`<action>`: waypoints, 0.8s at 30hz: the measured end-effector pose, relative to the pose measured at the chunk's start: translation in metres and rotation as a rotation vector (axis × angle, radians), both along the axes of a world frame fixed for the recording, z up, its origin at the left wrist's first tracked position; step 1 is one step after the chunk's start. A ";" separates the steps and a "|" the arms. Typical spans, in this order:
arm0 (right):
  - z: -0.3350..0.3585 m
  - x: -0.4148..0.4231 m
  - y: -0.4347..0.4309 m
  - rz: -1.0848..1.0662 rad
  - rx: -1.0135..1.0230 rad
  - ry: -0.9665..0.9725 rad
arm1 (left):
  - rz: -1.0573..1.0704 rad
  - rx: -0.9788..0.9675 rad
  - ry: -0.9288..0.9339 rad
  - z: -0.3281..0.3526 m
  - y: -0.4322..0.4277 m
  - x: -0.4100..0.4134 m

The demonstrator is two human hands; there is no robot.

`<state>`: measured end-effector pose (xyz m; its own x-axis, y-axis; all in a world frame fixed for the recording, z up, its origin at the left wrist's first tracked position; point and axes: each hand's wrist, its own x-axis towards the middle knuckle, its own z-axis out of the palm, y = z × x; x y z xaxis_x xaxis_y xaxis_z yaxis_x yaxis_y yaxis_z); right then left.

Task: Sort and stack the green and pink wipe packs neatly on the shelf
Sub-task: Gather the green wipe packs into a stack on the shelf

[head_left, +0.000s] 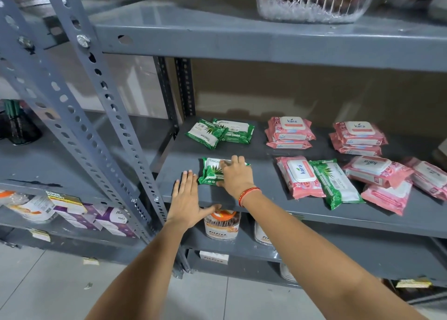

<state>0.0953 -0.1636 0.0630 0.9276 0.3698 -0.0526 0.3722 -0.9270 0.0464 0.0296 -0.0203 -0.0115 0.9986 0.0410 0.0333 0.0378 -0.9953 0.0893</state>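
Observation:
On the grey shelf [266, 198], my right hand [235, 176] lies over a green wipe pack [210, 172] near the front left, fingers curled on its top. My left hand [186, 198] rests flat and open on the shelf edge just left of that pack. Two green packs [219, 132] overlap at the back left. Two stacks of pink packs [290, 132] [358, 138] stand at the back. At the front right lie a pink pack [298, 176], a green pack [335, 183] leaning on it, and more loose pink packs [377, 172].
A perforated steel upright [113, 116] slants past the shelf's left end. The shelf above [242, 36] carries a clear plastic bag [314, 0]. Jars [221, 225] stand on the shelf below. A neighbouring rack on the left holds purple boxes [106, 219].

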 end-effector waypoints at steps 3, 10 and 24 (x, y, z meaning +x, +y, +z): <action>-0.005 -0.005 0.005 -0.034 0.015 -0.040 | 0.005 -0.022 0.003 0.001 -0.001 -0.001; 0.001 -0.002 -0.009 0.030 0.127 0.031 | 0.016 -0.021 0.012 0.001 -0.001 -0.003; 0.013 0.014 -0.183 -0.559 0.303 -0.085 | 0.031 -0.016 -0.014 -0.003 -0.002 -0.006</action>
<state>0.1091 -0.3465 0.0757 0.9810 -0.1842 0.0604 -0.1649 -0.9566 -0.2403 0.0233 -0.0228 -0.0145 0.9963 0.0721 0.0459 0.0669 -0.9921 0.1062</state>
